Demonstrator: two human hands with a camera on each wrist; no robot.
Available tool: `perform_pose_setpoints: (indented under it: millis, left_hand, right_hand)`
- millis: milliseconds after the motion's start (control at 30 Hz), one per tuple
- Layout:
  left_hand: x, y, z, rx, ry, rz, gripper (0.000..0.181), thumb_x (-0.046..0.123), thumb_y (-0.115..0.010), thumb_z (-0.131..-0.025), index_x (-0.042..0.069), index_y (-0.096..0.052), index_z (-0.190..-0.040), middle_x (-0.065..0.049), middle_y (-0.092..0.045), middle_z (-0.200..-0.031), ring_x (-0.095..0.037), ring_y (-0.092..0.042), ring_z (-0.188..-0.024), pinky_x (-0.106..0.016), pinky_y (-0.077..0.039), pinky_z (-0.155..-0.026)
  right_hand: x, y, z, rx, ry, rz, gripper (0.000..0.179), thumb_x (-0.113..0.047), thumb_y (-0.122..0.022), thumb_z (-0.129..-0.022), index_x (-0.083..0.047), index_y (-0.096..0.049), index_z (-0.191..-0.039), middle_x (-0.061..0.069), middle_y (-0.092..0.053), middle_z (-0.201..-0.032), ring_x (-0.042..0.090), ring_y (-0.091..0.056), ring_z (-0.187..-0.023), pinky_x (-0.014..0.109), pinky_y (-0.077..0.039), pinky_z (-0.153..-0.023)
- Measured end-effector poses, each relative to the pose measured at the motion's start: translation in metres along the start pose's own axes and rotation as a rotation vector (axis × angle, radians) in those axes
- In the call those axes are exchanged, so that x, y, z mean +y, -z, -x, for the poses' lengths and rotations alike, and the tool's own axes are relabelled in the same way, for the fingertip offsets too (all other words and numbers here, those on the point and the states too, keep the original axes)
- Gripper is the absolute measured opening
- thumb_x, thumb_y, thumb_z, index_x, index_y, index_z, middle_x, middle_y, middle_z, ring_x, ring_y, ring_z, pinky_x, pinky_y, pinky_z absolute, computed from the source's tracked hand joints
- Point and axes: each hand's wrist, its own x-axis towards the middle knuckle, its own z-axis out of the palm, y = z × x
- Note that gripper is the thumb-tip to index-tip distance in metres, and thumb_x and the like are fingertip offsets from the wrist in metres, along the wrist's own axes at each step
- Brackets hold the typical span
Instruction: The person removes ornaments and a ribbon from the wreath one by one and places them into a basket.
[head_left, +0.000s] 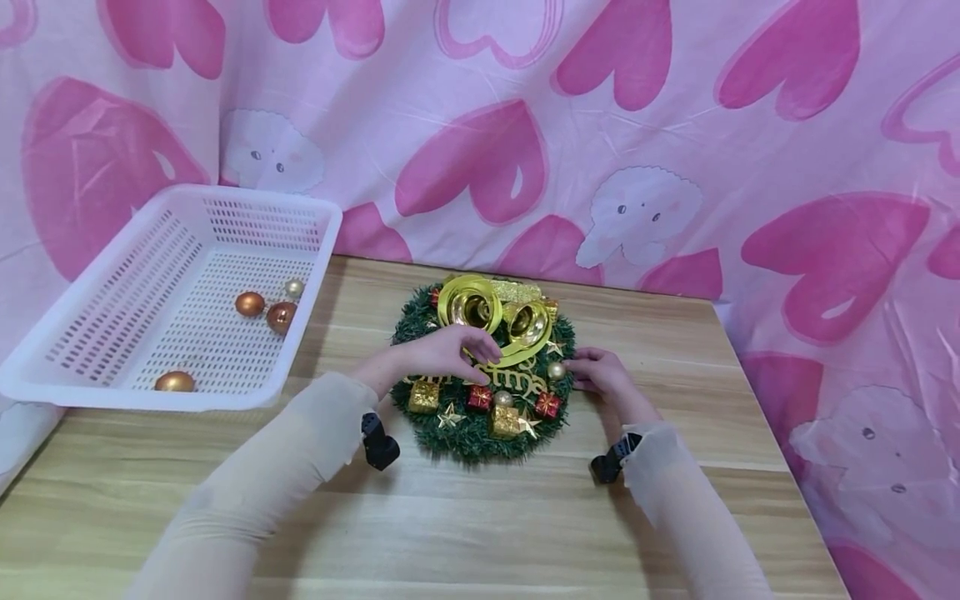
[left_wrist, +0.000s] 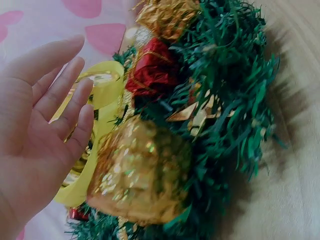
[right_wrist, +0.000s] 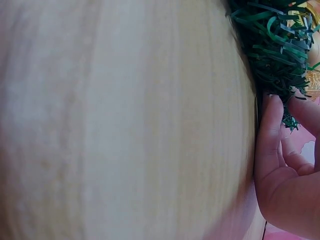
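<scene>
A green Christmas wreath (head_left: 480, 448) lies on the wooden table, dressed with gold bells (head_left: 527, 323), small red and gold gift boxes (head_left: 506, 422), stars, small balls and gold lettering. Above its left middle hovers my left hand (head_left: 448, 353), fingers loosely bent with nothing between them. In the left wrist view, that palm faces the yellow-rimmed bells, apart from the gold gift box (left_wrist: 142, 172). At the wreath's right edge, close by a pale gold ball (head_left: 556, 371), my right hand (head_left: 602, 374) pinches the green tinsel (right_wrist: 275, 50) between thumb and fingers.
A white plastic basket (head_left: 247, 398) stands at the left of the table (head_left: 480, 533). Inside it lie a few copper balls (head_left: 250, 303) and a small pale ball (head_left: 294, 287). Behind the table hangs a pink curtain with hearts (head_left: 480, 158).
</scene>
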Motion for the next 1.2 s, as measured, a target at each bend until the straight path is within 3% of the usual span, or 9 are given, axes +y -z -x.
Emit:
perform_pose_setpoints:
  millis: [233, 467, 967, 1200]
  left_hand:
    - [-0.006, -0.010, -0.007, -0.023, -0.011, -0.017, 0.039, 0.005, -0.071, -0.080, 0.001, -0.059, -0.117, -0.010, -0.062, -0.118, -0.024, -0.056, -0.108, -0.027, -0.050, -0.091]
    - [-0.011, -0.018, -0.011, -0.042, 0.009, -0.095, 0.038, 0.009, -0.073, -0.078, 0.007, -0.061, -0.114, -0.004, -0.064, -0.115, -0.017, -0.056, -0.107, -0.026, -0.046, -0.095]
    - [-0.007, -0.031, -0.017, -0.084, 0.003, -0.221, 0.034, 0.009, -0.073, -0.078, 0.011, -0.064, -0.110, 0.000, -0.064, -0.114, -0.018, -0.055, -0.112, -0.029, -0.042, -0.102]
    - [-0.005, -0.033, -0.016, -0.097, -0.009, -0.251, 0.031, 0.010, -0.071, -0.080, 0.011, -0.064, -0.111, 0.001, -0.065, -0.111, -0.013, -0.059, -0.106, -0.021, -0.047, -0.092]
  right_hand:
    - [0.001, 0.000, 0.001, -0.016, 0.024, -0.008, 0.047, -0.009, -0.064, -0.086, 0.004, -0.045, -0.127, -0.006, -0.060, -0.084, 0.007, -0.058, -0.069, 0.020, -0.054, -0.067]
    - [0.003, 0.000, 0.000, -0.011, 0.023, -0.015, 0.044, -0.008, -0.064, -0.086, 0.004, -0.047, -0.124, -0.005, -0.059, -0.084, 0.007, -0.057, -0.068, 0.020, -0.054, -0.066]
    - [0.003, 0.000, -0.002, -0.009, 0.027, -0.020, 0.042, -0.009, -0.063, -0.087, 0.003, -0.047, -0.123, -0.006, -0.059, -0.083, 0.006, -0.057, -0.067, 0.019, -0.054, -0.065]
    - [0.003, 0.001, -0.001, -0.015, 0.034, -0.021, 0.045, -0.008, -0.064, -0.086, 0.005, -0.045, -0.125, -0.007, -0.059, -0.082, 0.005, -0.057, -0.067, 0.018, -0.053, -0.065]
